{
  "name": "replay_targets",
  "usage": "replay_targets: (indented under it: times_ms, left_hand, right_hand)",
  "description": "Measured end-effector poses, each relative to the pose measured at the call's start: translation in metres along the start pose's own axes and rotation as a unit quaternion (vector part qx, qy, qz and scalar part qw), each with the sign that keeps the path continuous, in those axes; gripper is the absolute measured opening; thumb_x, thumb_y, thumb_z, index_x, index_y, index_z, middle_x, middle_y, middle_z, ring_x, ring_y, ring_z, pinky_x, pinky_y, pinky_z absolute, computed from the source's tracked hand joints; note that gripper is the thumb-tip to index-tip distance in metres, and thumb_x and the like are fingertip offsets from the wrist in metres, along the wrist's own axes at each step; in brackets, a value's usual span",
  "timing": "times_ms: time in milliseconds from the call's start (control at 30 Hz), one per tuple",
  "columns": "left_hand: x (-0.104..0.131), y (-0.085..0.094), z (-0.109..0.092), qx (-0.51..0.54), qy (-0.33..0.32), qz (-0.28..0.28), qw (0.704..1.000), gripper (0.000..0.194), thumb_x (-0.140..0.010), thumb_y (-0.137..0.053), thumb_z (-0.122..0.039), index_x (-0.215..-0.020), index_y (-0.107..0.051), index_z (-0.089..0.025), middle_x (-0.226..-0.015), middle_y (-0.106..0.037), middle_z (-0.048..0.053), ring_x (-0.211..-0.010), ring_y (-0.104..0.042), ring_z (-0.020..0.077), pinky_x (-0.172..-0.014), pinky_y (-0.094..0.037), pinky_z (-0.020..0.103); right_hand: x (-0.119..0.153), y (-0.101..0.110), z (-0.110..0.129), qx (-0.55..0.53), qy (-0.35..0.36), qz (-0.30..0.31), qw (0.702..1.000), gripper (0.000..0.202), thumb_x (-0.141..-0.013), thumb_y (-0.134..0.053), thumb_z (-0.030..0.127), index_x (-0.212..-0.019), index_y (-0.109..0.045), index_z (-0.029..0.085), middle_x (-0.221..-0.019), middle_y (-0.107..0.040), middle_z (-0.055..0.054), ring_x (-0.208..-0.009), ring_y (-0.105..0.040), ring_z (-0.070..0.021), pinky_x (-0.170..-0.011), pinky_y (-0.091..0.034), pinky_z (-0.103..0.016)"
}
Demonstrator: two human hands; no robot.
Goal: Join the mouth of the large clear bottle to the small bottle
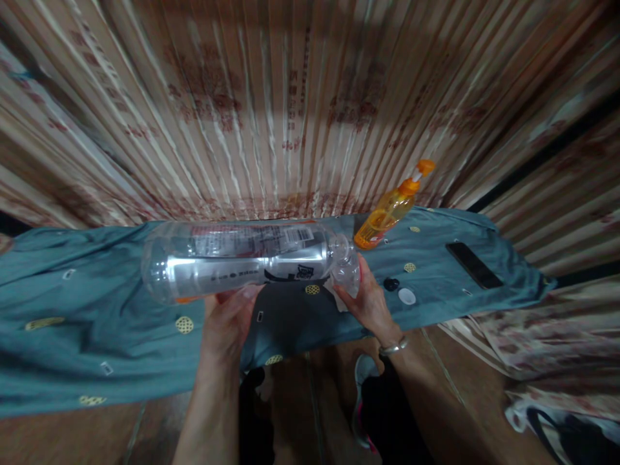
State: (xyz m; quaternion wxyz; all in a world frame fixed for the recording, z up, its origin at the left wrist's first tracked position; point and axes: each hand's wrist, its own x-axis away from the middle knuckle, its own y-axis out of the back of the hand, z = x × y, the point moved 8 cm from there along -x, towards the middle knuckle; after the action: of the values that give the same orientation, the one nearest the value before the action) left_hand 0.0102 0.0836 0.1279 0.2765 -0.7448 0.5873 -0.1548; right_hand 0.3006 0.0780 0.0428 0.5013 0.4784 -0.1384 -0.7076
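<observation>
Bottle (242, 268), one, in two hands (230, 316); pump bottle (385, 218), one.

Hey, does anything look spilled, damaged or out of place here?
No spill or damage shows. The orange pump bottle seems to lean, though the wide view may cause that. The cloth is creased, and a white disc and a small black item lie loose on it, which looks slightly untidy.

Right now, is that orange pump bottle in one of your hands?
No, the orange pump bottle stands on the teal cloth, touched by neither hand.
</observation>
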Motion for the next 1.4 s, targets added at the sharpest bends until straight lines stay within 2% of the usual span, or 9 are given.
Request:
replay_targets:
  times_ms: [100,267,433,667,867,1133,1300,1400]
  left_hand:
    - [-0.0005,-0.0014,-0.0009,-0.009,-0.002,0.008,1.0,0.036,-0.052,-0.101,-0.034,-0.076,-0.075,-0.029,-0.072,-0.076,0.0,-0.071,-0.074,0.0245,-0.079,-0.068,0.044]
    - [-0.0003,-0.0019,-0.0008,0.0,-0.008,0.004,1.0,0.034,-0.054,-0.1,-0.031,-0.077,-0.075,-0.027,-0.068,-0.075,-0.001,-0.065,-0.073,0.0222,-0.081,-0.068,0.042]
    - [-0.0002,0.001,0.0008,0.005,-0.006,-0.004,1.0,0.04,-0.052,-0.101,-0.031,-0.085,-0.078,-0.027,-0.077,-0.078,0.001,-0.075,-0.075,0.0249,-0.078,-0.067,0.04]
    - [0.0,-0.0015,0.0005,0.014,0.0,-0.001,1.0,0.039,-0.054,-0.099,-0.026,-0.086,-0.078,-0.029,-0.078,-0.079,0.0,-0.074,-0.075,0.0245,-0.081,-0.067,0.042]
    - [-0.0009,-0.0001,0.0006,0.005,-0.008,0.011,1.0,0.045,-0.054,-0.101,-0.03,-0.094,-0.08,-0.028,-0.074,-0.078,-0.001,-0.07,-0.075,0.0223,-0.076,-0.068,0.04]
    - [-0.0032,-0.0008,0.0,0.012,-0.017,0.019,1.0,0.045,-0.052,-0.103,-0.031,-0.09,-0.079,-0.027,-0.076,-0.079,-0.001,-0.068,-0.076,0.0217,-0.072,-0.069,0.037]
    - [-0.0032,0.0022,0.0027,0.015,-0.002,0.018,1.0,0.041,-0.051,-0.104,-0.029,-0.083,-0.079,-0.026,-0.078,-0.08,0.001,-0.071,-0.077,0.0234,-0.078,-0.07,0.042]
    - [-0.0027,0.0024,0.0026,0.015,-0.001,0.018,1.0,0.04,-0.052,-0.103,-0.03,-0.083,-0.078,-0.028,-0.077,-0.079,0.0,-0.074,-0.077,0.0239,-0.076,-0.07,0.043]
  right_hand:
    - [-0.0001,0.0008,0.0009,-0.001,0.002,-0.006,1.0,0.09,-0.097,-0.068,0.057,-0.168,-0.028,0.018,-0.158,-0.059,-0.023,-0.144,-0.062,-0.0373,-0.114,-0.057,-0.062]
    - [-0.0003,0.0019,0.0023,-0.004,0.007,-0.003,1.0,0.089,-0.098,-0.069,0.053,-0.168,-0.027,0.018,-0.158,-0.058,-0.023,-0.144,-0.062,-0.037,-0.115,-0.057,-0.061]
    - [-0.0009,0.0013,0.0,-0.008,-0.011,0.011,1.0,0.092,-0.095,-0.072,0.053,-0.168,-0.028,0.018,-0.159,-0.058,-0.023,-0.144,-0.062,-0.037,-0.115,-0.058,-0.059]
    - [-0.0009,0.0019,-0.0002,-0.01,-0.019,0.016,1.0,0.09,-0.096,-0.07,0.052,-0.168,-0.029,0.017,-0.159,-0.058,-0.023,-0.145,-0.06,-0.0369,-0.116,-0.057,-0.059]
    - [-0.0016,0.0027,0.0009,-0.008,-0.016,0.01,1.0,0.09,-0.096,-0.069,0.055,-0.167,-0.029,0.017,-0.158,-0.058,-0.023,-0.144,-0.062,-0.0375,-0.115,-0.057,-0.06]
    - [-0.0024,0.0022,0.0006,-0.006,-0.023,0.018,1.0,0.09,-0.096,-0.068,0.057,-0.166,-0.03,0.014,-0.158,-0.059,-0.025,-0.144,-0.062,-0.0382,-0.114,-0.057,-0.06]
    - [-0.0011,0.0021,0.0009,-0.001,-0.01,0.006,1.0,0.089,-0.098,-0.066,0.059,-0.167,-0.029,0.016,-0.157,-0.06,-0.024,-0.143,-0.063,-0.0371,-0.113,-0.058,-0.06]
    - [-0.0008,0.0012,-0.0001,0.0,-0.011,0.005,1.0,0.09,-0.098,-0.067,0.058,-0.167,-0.029,0.016,-0.157,-0.06,-0.024,-0.143,-0.063,-0.0372,-0.113,-0.058,-0.059]
